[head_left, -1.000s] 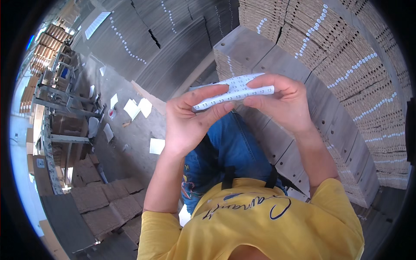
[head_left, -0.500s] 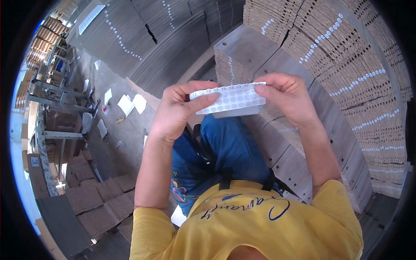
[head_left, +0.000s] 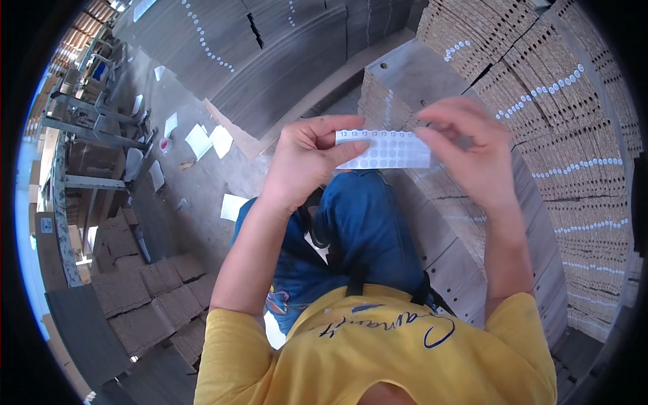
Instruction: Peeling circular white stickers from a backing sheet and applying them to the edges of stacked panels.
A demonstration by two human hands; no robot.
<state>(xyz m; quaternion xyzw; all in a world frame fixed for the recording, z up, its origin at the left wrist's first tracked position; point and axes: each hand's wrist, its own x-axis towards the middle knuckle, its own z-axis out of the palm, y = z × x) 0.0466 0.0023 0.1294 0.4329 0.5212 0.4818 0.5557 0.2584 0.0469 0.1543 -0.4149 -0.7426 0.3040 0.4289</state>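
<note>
Between thumb and fingers of the left hand (head_left: 304, 160), one end of a white sticker sheet (head_left: 390, 154) sits pinched. At its other end, the right hand (head_left: 474, 152) is blurred, fingers curled; I can't tell whether it grips. Stacked boards (head_left: 587, 185) stand right of that hand.

Shirt (head_left: 378, 361): yellow, short sleeves (head_left: 233, 344), dark cursive lettering (head_left: 388, 320)
Jeans (head_left: 371, 223): blue, colourful motif (head_left: 278, 299)
Straps (head_left: 356, 280): two, apparently black, at waist

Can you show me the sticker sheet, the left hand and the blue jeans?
Sticker sheet (head_left: 388, 153), head view: among its round dots.
Left hand (head_left: 302, 160), head view: middle of the hand.
Blue jeans (head_left: 370, 223), head view: the right leg.
</note>
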